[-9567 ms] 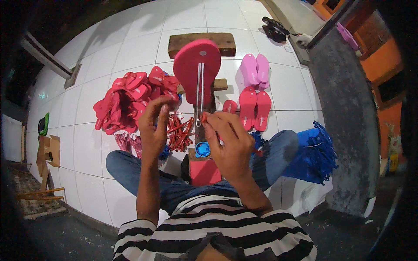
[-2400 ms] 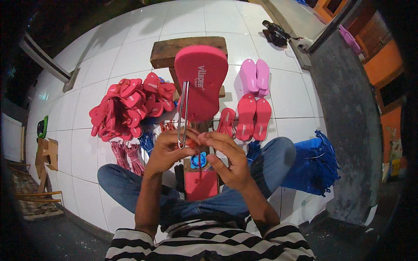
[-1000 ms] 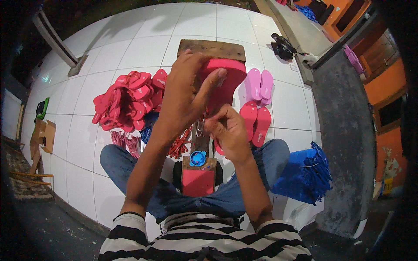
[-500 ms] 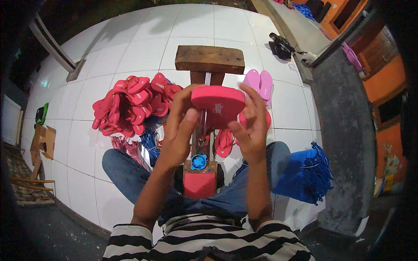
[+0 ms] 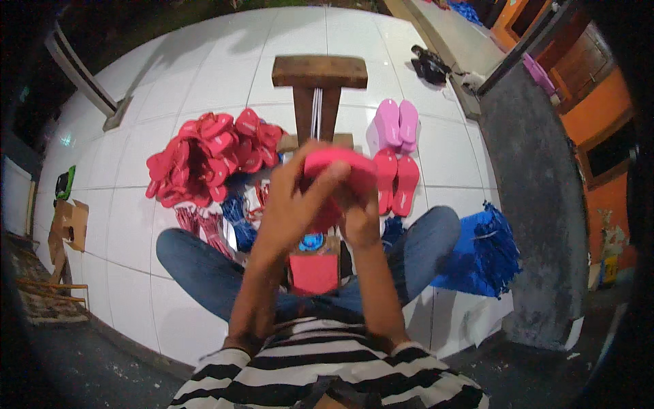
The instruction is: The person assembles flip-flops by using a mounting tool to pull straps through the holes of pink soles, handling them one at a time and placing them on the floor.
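Observation:
In front of my lap, above a wooden stand (image 5: 319, 116), I hold a red flip-flop (image 5: 351, 163) with its rounded end tilted up. My left hand (image 5: 289, 198) is closed on its left side, with the thumb across the front. My right hand (image 5: 360, 221) grips it lower on the right; its fingers are partly hidden and smeared by motion. Thin white rods (image 5: 317, 112) run along the stand's upright. Below the hands are a small blue round container (image 5: 311, 241) and a red pad (image 5: 313, 273).
A heap of red flip-flops (image 5: 204, 160) lies at the left, beside bundles of red straps (image 5: 201, 225) and blue straps (image 5: 237, 218). To the right are pink soles (image 5: 397, 126), red soles (image 5: 395, 180) and a large blue strap bundle (image 5: 487, 252). A black bag (image 5: 429, 65) lies farther off.
My hands have drawn closer together and slightly lower. The flip-flop has tilted, and my left thumb has moved across it. My right hand has shifted left, uncovering the red soles on the floor.

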The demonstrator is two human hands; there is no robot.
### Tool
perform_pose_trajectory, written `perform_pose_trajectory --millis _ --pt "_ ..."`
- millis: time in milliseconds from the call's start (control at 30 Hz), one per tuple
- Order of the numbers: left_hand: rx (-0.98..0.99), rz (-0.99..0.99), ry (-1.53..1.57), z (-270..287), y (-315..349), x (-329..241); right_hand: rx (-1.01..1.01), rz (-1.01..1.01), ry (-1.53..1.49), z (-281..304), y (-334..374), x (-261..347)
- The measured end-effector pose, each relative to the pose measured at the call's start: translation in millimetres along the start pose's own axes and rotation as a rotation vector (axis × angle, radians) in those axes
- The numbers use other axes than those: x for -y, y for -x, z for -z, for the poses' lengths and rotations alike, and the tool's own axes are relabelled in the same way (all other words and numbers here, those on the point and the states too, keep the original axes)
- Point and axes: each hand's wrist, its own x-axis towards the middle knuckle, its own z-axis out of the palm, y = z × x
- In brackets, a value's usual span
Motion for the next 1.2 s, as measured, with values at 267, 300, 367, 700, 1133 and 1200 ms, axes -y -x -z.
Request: perform_pose_trajectory --millis 267,300,367,700,1133,1200 --pt "0.097 0.139 0.068 12 9 -17 0.287 0.098 0.116 -16 -22 45" --pt "0.113 0.094 0.101 12 5 -18 0.295 0.088 0.071 -17 -29 52" --pt "0.133 -0.006 0.149 12 -5 -19 0.297 0.167 -0.029 -25 -42 60" --pt "0.142 -0.076 0.031 20 -5 -2 0.192 0.167 0.232 -26 -30 46" --pt "0.004 -0.062 0.046 3 -1 -1 0.0 0.139 0.195 -32 -21 40" --pt "-0.014 -0.008 0.083 0 1 1 -0.039 0.079 0.226 -29 -17 43"
